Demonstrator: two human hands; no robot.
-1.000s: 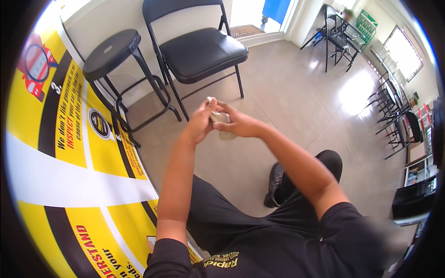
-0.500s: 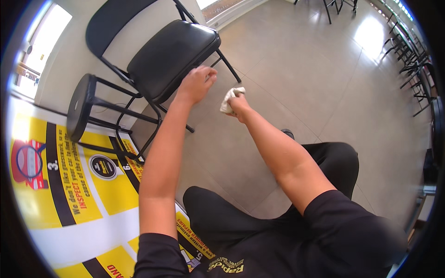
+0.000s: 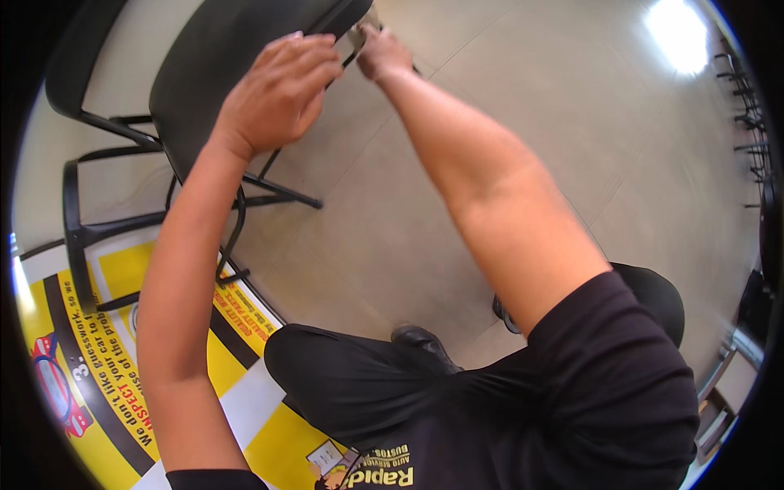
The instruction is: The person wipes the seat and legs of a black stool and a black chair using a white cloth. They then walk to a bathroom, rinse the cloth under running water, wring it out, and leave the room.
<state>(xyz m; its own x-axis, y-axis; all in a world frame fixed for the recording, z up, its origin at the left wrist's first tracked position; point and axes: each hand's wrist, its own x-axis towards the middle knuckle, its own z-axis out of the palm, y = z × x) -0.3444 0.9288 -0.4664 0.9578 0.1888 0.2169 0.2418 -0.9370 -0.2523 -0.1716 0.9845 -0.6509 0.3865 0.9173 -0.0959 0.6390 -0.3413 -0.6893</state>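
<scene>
Black folding chair (image 3: pixel 214 57) upper left, seat tilted, metal legs on the tiled floor (image 3: pixel 425 204). Left hand (image 3: pixel 278 94) resting on the seat's edge, fingers loosely curled. Right hand (image 3: pixel 382 55) closed around a small pale cloth (image 3: pixel 359 34) (mostly hidden) at the seat's corner.

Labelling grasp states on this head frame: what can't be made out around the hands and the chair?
- Head view: whatever the right hand pinches is a pale scrap at the top edge, too cut off to identify.
- Left hand covers the black chair seat edge; contact beneath its palm is hidden.
- Chair back is beyond the frame.
</scene>
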